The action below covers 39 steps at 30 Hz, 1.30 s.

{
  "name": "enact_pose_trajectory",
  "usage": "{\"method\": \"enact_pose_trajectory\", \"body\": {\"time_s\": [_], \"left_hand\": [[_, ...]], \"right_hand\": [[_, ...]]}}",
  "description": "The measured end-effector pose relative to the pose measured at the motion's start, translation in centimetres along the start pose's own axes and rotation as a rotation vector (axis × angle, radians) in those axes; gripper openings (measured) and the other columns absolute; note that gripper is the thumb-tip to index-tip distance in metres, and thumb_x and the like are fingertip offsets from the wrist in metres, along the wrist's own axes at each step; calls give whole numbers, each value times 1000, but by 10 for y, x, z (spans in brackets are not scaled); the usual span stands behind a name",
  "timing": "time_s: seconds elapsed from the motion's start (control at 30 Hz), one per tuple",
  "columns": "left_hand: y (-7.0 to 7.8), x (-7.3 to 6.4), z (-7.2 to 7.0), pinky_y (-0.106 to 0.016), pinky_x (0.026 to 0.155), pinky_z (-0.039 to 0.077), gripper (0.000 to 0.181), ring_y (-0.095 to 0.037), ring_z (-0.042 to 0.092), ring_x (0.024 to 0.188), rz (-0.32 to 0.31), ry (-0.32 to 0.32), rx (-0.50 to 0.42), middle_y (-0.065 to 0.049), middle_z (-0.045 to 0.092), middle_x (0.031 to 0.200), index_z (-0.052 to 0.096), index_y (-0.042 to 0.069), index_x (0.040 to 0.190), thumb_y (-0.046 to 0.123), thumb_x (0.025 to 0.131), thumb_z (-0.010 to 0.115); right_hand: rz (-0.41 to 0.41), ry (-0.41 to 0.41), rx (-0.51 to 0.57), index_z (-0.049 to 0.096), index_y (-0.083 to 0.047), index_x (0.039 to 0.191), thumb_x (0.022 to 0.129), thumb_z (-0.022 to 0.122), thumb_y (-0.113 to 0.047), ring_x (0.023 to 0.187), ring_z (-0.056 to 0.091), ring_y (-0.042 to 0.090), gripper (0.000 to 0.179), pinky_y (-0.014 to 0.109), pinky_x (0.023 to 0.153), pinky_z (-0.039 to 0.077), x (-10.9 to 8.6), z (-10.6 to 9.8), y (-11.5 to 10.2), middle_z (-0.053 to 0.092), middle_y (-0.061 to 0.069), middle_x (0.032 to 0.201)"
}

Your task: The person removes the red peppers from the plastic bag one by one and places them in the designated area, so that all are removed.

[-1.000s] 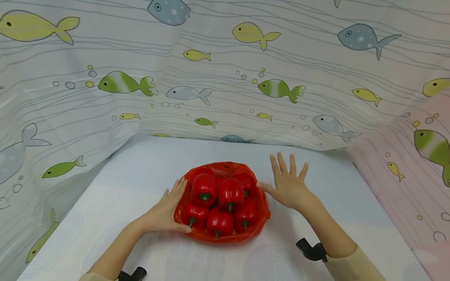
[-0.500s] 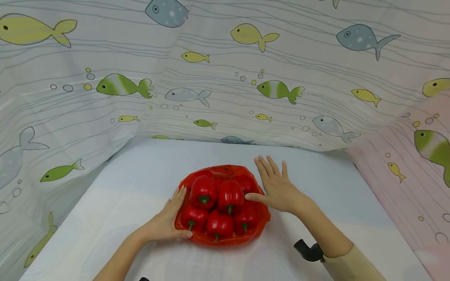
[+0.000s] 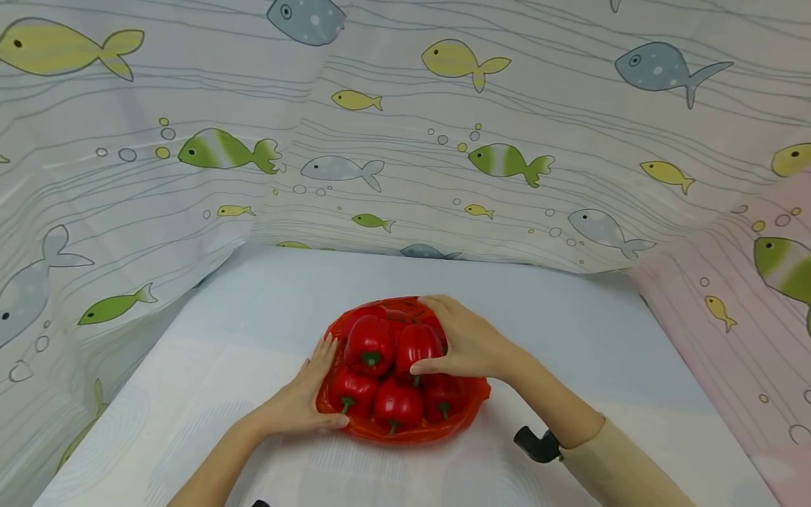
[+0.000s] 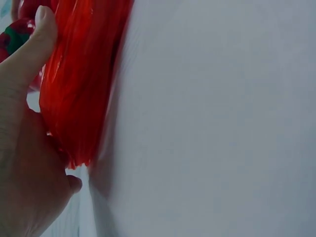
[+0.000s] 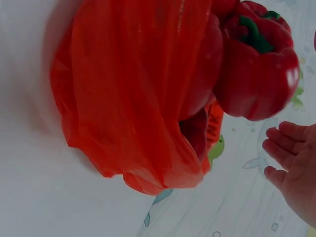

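Note:
Several red bell peppers (image 3: 398,407) with green stems lie heaped in an orange-red plastic bag (image 3: 412,436), its mouth rolled down around them. My left hand (image 3: 294,398) rests on the bag's left side, thumb near the front edge and straight fingers spread along the rim. In the left wrist view that thumb lies against the red plastic. Over the heap's right side is my right hand (image 3: 472,345), its thumb in front of the upper right pepper (image 3: 418,345). The right wrist view has its fingers (image 5: 281,148) spread and loosely bent, beside a pepper with a gap between.
The bag stands on a white table (image 3: 545,310) with a faint pattern. A fish-print sheet (image 3: 405,141) hangs behind the table and along both sides. A black wrist mount (image 3: 538,445) sits under the right forearm.
My right hand has moved left and nearer, from beside the bag to over the upper right pepper, its spread fingers drawing in. My left hand has stayed at the bag's left side.

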<state>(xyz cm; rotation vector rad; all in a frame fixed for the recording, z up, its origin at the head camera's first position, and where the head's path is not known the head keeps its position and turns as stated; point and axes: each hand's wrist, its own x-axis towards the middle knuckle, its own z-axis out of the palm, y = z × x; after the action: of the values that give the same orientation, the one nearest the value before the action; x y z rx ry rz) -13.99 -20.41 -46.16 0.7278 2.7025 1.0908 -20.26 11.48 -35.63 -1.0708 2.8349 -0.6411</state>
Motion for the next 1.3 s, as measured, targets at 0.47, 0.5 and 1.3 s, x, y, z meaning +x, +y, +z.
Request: {"method": "enact_pose_trajectory", "body": {"time_s": [0.47,0.5,1.3], "left_hand": [[6,2,-8,-60,113,7,123,-35,-6,146,-37,-33,51,-19,-4,159,0,-5,151,56,74,75],[6,3,-9,-60,112,7,124,-36,-5,146,-38,-31,55,-20,-3,159,0,-6,151,56,74,75],[8,10,-23,-58,113,12,130,-41,0,144,13,-70,235,-28,2,157,8,-14,148,63,68,75]], "right_hand": [[44,-49,28,45,-18,135,70,66,-74,109,53,13,89,37,83,53,4,18,-4,49,-3,131],[47,-50,32,45,-18,135,70,67,-73,108,53,12,88,37,82,53,4,19,-4,49,-4,130],[38,34,74,50,-18,128,69,74,-65,101,56,8,80,29,78,54,4,30,1,56,-9,115]]}}
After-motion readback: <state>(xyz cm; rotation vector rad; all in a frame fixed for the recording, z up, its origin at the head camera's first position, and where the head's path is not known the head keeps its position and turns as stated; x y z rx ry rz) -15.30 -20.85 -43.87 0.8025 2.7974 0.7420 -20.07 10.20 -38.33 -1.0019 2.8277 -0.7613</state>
